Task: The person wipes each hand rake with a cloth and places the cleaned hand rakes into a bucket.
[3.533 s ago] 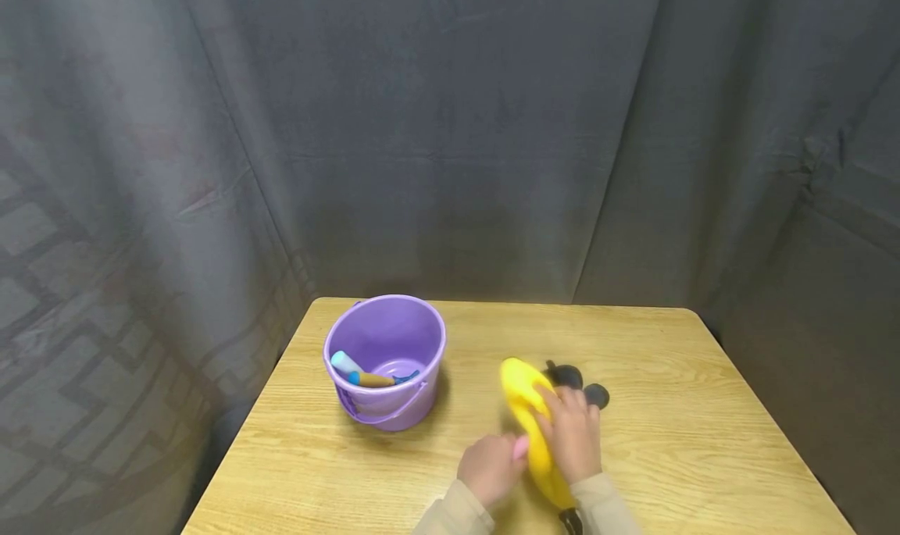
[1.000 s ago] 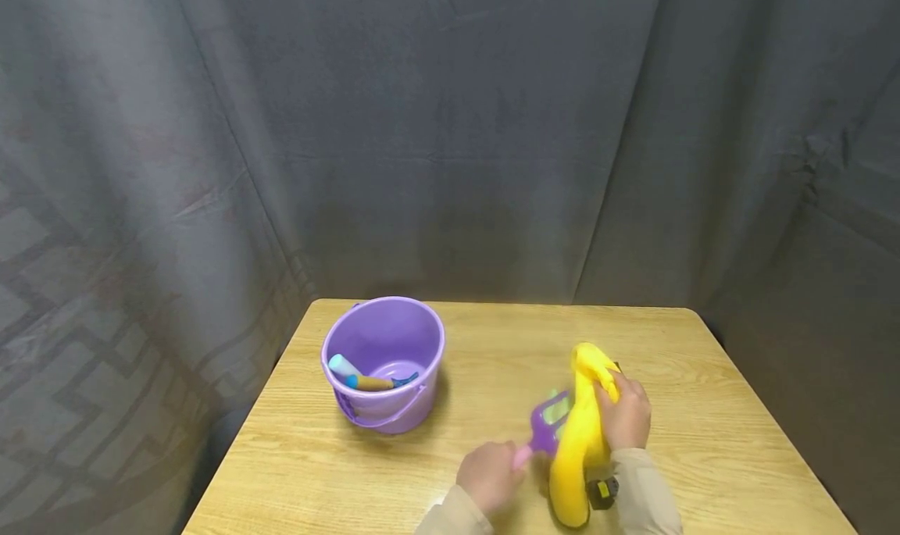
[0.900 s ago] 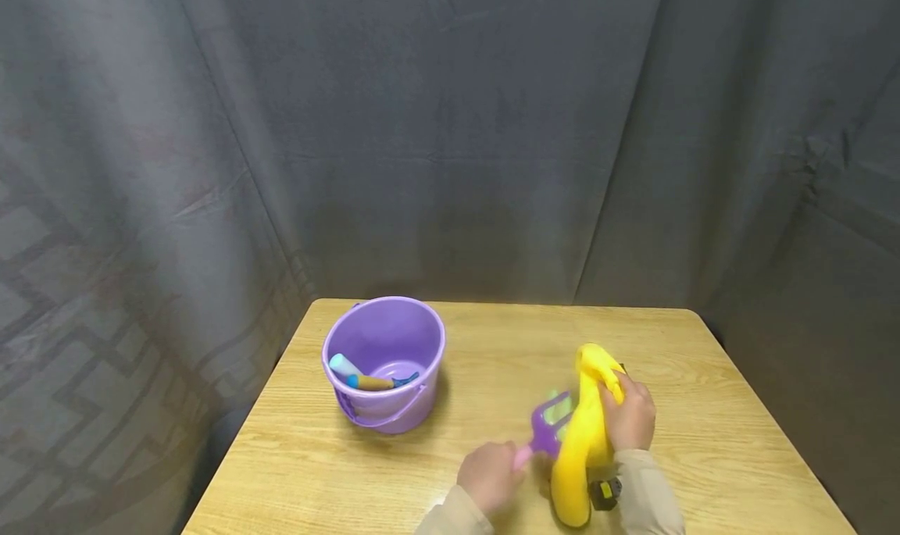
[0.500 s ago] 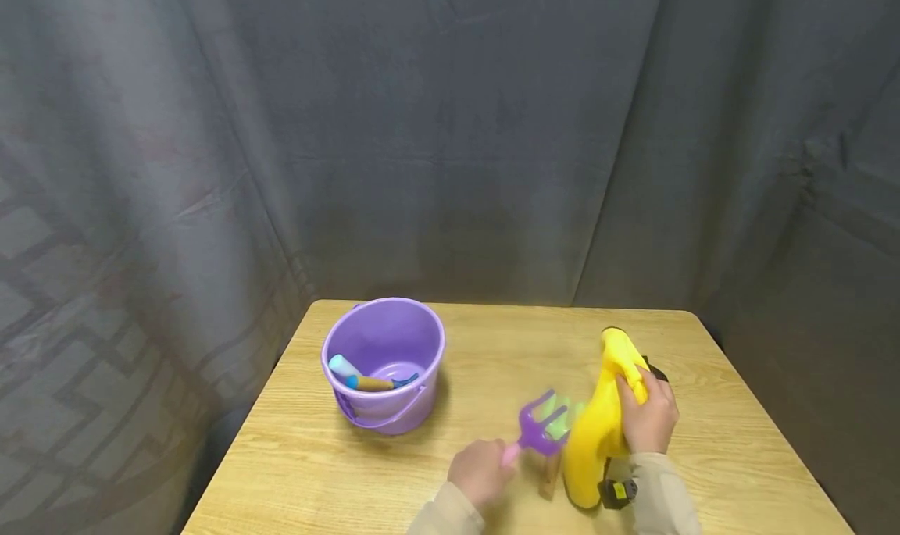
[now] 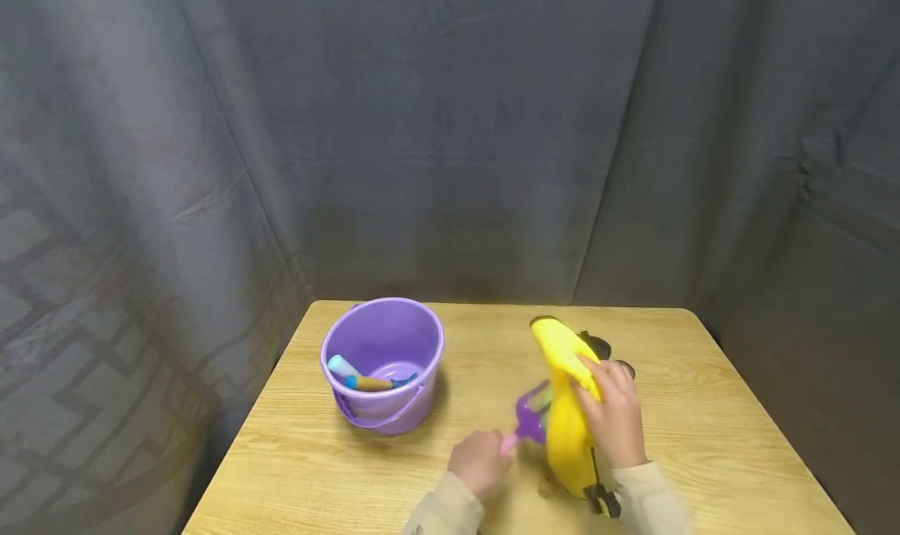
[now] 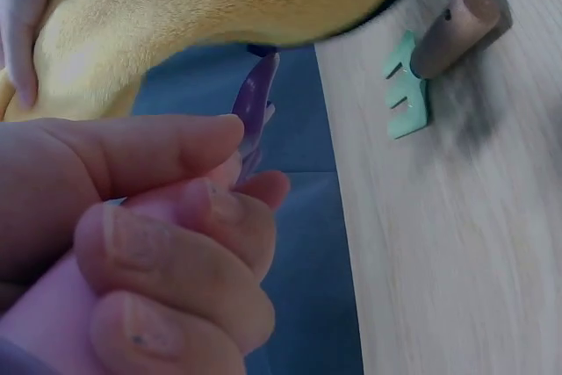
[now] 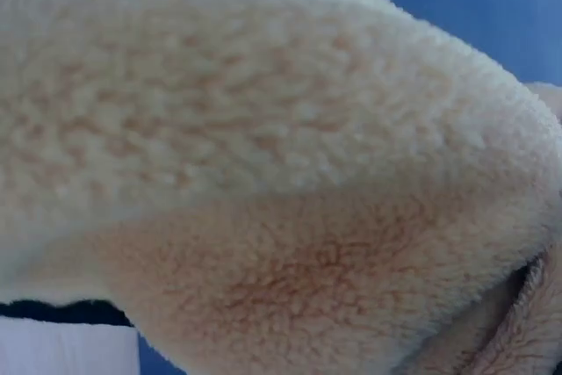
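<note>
A small toy garden fork [image 5: 529,419], purple with a pink handle, is in my left hand [image 5: 478,461]. In the left wrist view, the thumb and curled fingers wrap the pink handle [image 6: 68,315]. My right hand [image 5: 616,411] grips a yellow fleecy cloth [image 5: 566,433] with dark edging near its upper part. The cloth hangs beside the fork and covers part of its head in the head view. It fills most of the right wrist view as pale fleece [image 7: 290,129], hiding the fingers there. A green hand rake [image 6: 414,103] with a wooden handle lies on the table.
Left of the hands stands a purple bucket [image 5: 397,422] holding a light-blue handle [image 5: 342,365] and an orange-and-blue tool [image 5: 373,383]. Dark rounded shapes [image 5: 596,345] show beside the cloth near the right fingers. Grey curtains [image 5: 457,144] hang behind the wooden table [image 5: 316,472].
My right hand carries the cloth rightward, then back left over the last half second. The cloth now hides most of the rake in the head view. My left hand keeps the fork, shifting slightly left.
</note>
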`<state>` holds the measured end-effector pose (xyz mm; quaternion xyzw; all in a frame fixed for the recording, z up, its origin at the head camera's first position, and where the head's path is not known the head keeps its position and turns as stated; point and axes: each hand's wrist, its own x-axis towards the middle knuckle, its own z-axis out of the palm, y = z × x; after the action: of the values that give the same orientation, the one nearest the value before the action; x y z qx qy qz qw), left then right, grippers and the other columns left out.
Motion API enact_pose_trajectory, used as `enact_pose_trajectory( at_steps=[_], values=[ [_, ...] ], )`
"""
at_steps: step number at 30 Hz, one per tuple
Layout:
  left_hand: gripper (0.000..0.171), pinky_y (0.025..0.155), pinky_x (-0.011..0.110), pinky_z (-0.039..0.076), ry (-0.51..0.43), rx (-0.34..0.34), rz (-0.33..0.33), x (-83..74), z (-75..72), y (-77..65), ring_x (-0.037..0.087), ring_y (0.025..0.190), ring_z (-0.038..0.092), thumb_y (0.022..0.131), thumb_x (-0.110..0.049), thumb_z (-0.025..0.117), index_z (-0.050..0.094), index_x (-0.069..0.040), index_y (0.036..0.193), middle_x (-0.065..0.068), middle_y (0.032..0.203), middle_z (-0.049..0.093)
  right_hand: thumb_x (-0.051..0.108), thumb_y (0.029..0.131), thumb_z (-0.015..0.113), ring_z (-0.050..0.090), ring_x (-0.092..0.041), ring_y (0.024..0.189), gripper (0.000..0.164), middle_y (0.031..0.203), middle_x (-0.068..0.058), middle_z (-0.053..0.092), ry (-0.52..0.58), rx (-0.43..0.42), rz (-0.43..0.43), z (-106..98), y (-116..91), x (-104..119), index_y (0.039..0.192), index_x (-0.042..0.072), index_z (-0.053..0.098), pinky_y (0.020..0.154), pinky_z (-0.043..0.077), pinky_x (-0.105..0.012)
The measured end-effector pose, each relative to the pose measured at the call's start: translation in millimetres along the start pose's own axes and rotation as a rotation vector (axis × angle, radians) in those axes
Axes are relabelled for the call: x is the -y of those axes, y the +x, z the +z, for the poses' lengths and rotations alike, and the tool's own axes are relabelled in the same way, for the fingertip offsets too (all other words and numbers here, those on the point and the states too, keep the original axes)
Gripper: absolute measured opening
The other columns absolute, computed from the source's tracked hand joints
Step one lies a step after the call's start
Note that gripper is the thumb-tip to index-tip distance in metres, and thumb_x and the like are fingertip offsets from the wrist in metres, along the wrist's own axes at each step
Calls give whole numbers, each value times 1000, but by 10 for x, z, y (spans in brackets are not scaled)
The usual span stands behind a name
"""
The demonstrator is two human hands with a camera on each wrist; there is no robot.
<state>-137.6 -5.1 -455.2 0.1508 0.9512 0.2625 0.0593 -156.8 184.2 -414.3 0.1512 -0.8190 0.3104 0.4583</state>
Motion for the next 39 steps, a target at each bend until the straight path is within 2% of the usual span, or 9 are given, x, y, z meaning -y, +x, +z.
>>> enact_pose_trajectory(
  at_steps=[2,7,9,13,19,23,26,31,39],
  values=[
    [19,47,26,41,2,-8,12,-11,-24,0,14,50,46,80,-20,63,61,-2,84,1,59,48,0,63,69,45,-24,72,36,80,-12,53,-14,43,-63,41,-16,45,98,-2,63,61,35,-30],
    [18,43,23,36,-23,-22,81,-38,-69,-4,11,47,41,80,-18,63,49,-11,72,-2,55,41,7,62,71,44,-20,71,41,83,-9,55,-89,180,-155,194,-133,105,102,5,64,56,33,-30],
    [28,42,22,34,-30,-33,105,-46,-78,-5,9,47,38,80,-17,63,39,-15,66,-4,53,38,8,59,74,44,-18,71,45,84,-7,55,-117,237,-179,262,-196,116,103,7,64,55,31,-28],
    [32,43,22,32,-9,-83,121,-59,-91,1,9,48,38,77,-19,66,37,-17,63,-6,55,38,13,59,76,47,-19,75,47,87,-7,56,-146,306,-200,381,-293,117,104,9,64,57,29,-27],
    [32,43,22,33,13,-96,109,-76,-116,-3,10,47,39,78,-21,65,38,-16,61,-5,55,39,27,66,74,49,-24,83,44,90,-9,58,-175,388,-140,468,-345,118,106,12,63,62,32,-34],
    [28,43,23,35,27,-103,94,-81,-123,6,12,48,44,78,-21,65,43,-16,62,-4,56,45,33,71,72,49,-30,93,44,98,-10,59,-224,498,-56,494,-349,135,111,17,62,72,35,-50],
    [28,43,23,36,38,-107,83,-75,-107,6,12,48,46,77,-21,66,44,-15,61,-3,56,47,31,72,71,48,-37,100,44,104,-13,57,-240,548,4,515,-357,145,113,19,61,78,28,-67],
    [33,43,23,36,77,-100,107,-76,-109,-7,12,48,44,77,-22,68,39,-15,62,-4,56,43,25,75,70,46,-41,105,42,106,-17,56,-255,537,104,551,-370,146,114,17,59,78,19,-76],
    [27,42,20,33,103,-64,146,-112,-105,-30,10,46,41,81,-20,63,40,-17,66,-5,54,42,22,76,70,50,-37,88,39,93,-20,55,-348,451,146,600,-395,39,109,7,57,61,39,-63]
  ],
)
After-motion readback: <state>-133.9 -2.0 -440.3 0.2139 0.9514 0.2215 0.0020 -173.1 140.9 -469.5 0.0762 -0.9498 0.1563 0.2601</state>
